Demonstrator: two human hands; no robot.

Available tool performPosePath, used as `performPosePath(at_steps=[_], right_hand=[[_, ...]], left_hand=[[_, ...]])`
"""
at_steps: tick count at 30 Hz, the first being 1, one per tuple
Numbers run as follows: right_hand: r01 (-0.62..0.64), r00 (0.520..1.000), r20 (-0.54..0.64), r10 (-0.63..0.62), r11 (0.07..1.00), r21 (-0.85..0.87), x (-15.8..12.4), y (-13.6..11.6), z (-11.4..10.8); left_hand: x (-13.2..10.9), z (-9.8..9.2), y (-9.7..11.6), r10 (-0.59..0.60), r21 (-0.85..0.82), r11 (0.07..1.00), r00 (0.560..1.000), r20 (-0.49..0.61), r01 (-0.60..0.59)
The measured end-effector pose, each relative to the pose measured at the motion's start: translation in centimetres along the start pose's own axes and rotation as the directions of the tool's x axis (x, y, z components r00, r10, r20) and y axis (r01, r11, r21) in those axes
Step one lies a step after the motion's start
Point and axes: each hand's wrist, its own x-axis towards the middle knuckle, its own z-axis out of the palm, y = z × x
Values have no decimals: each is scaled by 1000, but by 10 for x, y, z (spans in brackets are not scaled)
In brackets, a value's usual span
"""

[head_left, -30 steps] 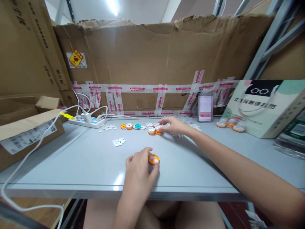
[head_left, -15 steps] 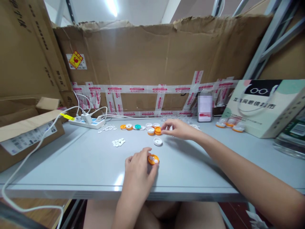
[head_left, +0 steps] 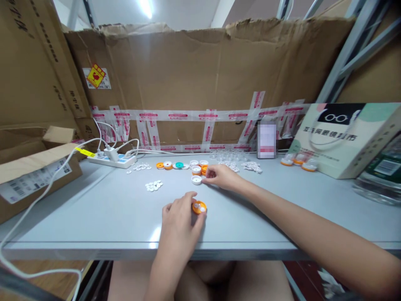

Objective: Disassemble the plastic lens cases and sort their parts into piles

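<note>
My left hand (head_left: 178, 219) rests on the grey table (head_left: 109, 217) with its fingers closed round a small orange ring-shaped cap (head_left: 199, 207). My right hand (head_left: 222, 177) reaches out further back, fingertips pinched at a white cap (head_left: 196, 180) lying on the table. Just behind it stands a cluster of orange and white caps (head_left: 199, 168). A row of orange, white and teal caps (head_left: 171, 165) lies to the left of that cluster. A small heap of white discs (head_left: 153, 186) sits left of my right hand.
A white power strip (head_left: 109, 159) with cables lies at the back left beside an open cardboard box (head_left: 28, 167). A taped cardboard wall (head_left: 200, 83) closes the back. Clear small parts (head_left: 238, 161), a phone (head_left: 267, 140), more orange caps (head_left: 297, 161) and a printed box (head_left: 341, 138) stand at the back right.
My right hand drew back from the cap cluster toward me and left, bringing a white cap onto the open table. My left hand stayed on the orange cap.
</note>
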Motion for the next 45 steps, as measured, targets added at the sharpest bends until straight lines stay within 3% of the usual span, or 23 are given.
performPosePath(at_steps=[3,5,8,11,14,25,28,33,40,45], right_hand=[[48,998,28,-51,995,86,-7,-7,-10],[135,978,130,-163,970,201,-16,-15,-19],[260,882,308,-358,912,316,-29,-27,-29],[306,825,373,-424,891,336,-35,-34,-30],[297,830,387,-402,905,304,-37,-35,-26],[171,921,328,-208,975,138,-42,-50,-12],[154,921,344,-182,982,108,-44,-52,-14],[291,903,326,-280,957,18,-46,-54,-14],[585,786,343,-514,798,-145,-46,-53,-12],[584,807,297,-510,765,-272,-48,-55,-11]], left_hand=[[0,0,0,0,-7,1000,1000,3,0],[0,-1,1,4,-17,1000,1000,14,-3],[0,-2,2,15,-41,999,999,33,-14],[1,-2,2,21,-54,998,999,28,-19],[1,0,1,20,-52,998,1000,6,-20],[3,-1,4,-45,-35,998,999,12,45],[2,0,3,-43,-27,999,999,0,43],[1,2,0,-39,-9,999,999,-4,39],[2,1,4,-29,-5,1000,1000,7,29],[2,1,6,-36,8,999,999,-7,36]])
